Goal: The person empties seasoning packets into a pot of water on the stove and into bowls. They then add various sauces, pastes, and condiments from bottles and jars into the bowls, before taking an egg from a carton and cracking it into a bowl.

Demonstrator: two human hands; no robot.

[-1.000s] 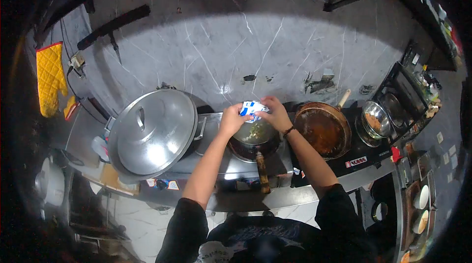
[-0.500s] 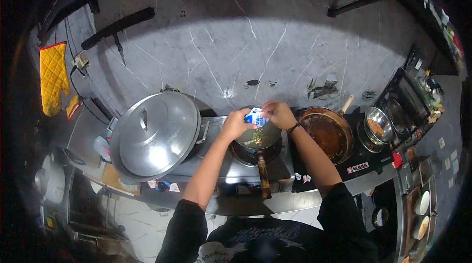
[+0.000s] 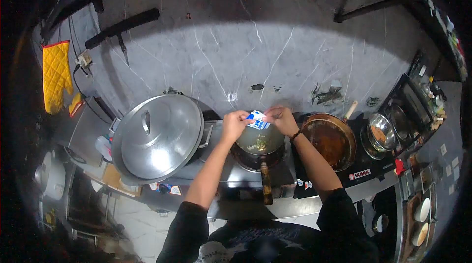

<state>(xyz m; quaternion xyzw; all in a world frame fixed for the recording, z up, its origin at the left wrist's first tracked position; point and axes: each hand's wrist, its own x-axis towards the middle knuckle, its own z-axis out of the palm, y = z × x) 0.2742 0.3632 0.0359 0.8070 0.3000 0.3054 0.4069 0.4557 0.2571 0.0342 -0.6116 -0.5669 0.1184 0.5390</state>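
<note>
The domed lid (image 3: 162, 137) is at left. Your left hand (image 3: 235, 126) pinches the left edge of the packet (image 3: 257, 120); your right hand (image 3: 283, 123) pinches its right edge. The packet, white with blue print too small to read, is above the pan (image 3: 274, 141). Right: oily pan (image 3: 329, 141); near it, a red-and-white label (image 3: 360, 174), characters illegible.

Blue-and-white packet (image 3: 257, 120) in both hands (image 3: 235, 125)
</note>
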